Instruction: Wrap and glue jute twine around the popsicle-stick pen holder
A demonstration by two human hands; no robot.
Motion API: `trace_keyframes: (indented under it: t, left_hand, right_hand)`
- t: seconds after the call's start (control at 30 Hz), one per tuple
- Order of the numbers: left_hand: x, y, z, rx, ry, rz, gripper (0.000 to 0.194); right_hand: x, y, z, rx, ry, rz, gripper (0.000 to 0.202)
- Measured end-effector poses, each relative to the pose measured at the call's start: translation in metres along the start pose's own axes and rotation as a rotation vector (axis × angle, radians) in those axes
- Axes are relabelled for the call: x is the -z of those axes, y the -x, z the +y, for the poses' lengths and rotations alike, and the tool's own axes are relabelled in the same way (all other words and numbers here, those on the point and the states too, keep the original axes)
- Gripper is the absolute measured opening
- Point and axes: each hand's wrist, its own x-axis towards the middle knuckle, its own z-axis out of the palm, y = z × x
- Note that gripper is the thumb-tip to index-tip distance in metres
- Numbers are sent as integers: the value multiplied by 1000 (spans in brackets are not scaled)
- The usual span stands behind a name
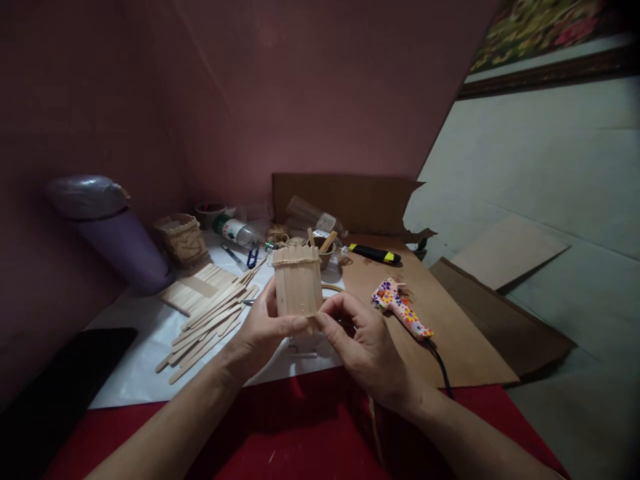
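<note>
A small cup made of upright craft sticks (pixel 299 291) is held up in front of me, with a braided cord band around its upper part. My left hand (pixel 260 335) is wrapped round its left side, thumb across the bottom edge. At the lower right corner, my right hand (pixel 364 350) has thumb and forefinger pinched against the cup's edge. A length of braided cord (pixel 373 423) hangs below this hand; the bit between the fingertips is mostly hidden. Loose craft sticks (pixel 213 327) lie left of my left hand. Right of my right hand rests a flower-patterned glue gun (pixel 401 308).
A yellow-black utility knife (pixel 375 254) lies on a cardboard sheet (pixel 463 347). Behind the cup are plastic bottles (pixel 243 233), a twine ball (pixel 277 233) and a small pot with sticks. A decorated stick box (pixel 183 239) and a purple cylinder (pixel 123 243) stand left.
</note>
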Motion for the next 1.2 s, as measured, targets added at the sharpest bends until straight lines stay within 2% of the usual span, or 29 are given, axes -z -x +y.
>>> trace_keyframes:
  t: [0.17, 0.47, 0.63, 0.73, 0.87, 0.97, 1.2]
  left_hand:
    - [-2, 0, -1, -1, -10, 56, 62]
    - [2, 1, -3, -6, -8, 10, 62]
    - [-2, 2, 1, -9, -15, 104, 59]
    - [-2, 3, 5, 12, 26, 112, 57]
    - [2, 4, 7, 37, 88, 91, 55]
    - [4, 5, 6, 78, 141, 54, 48]
    - [4, 6, 4, 113, 207, -20, 43]
  right_hand:
    - [-1, 1, 2, 10, 7, -2, 16]
    - [-3, 1, 3, -12, 23, -3, 15]
    - [-4, 1, 3, -45, -87, -22, 14]
    - [-4, 4, 0, -45, -115, -9, 16]
    - [-4, 9, -6, 102, 49, 55, 16]
    - [-5, 13, -10, 180, 93, 51, 12]
    - [-4, 11, -9, 154, 61, 89, 14]
